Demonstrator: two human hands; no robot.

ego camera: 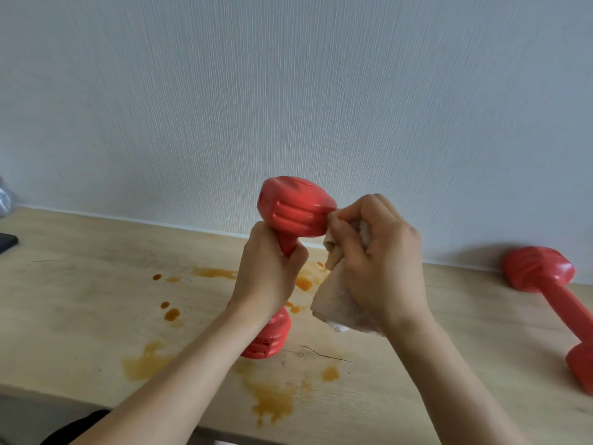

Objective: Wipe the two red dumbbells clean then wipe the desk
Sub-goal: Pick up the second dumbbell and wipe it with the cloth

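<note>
Orange spills [269, 401] on desk [80, 293], second dumbbell [552, 297] right.

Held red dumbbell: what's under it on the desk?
Under the red plastic dumbbell, gripped by the left hand, orange-brown liquid stains spread across the light wooden desk. The forearms and the dumbbell's lower head cover part of the desk, so the stains' full extent is hidden.

dumbbell [295, 208]: glossy red plastic, ribbed | cloth [333, 303]: soft, crumpled | desk [80, 293]: matt pale wood, orange-stained
</note>
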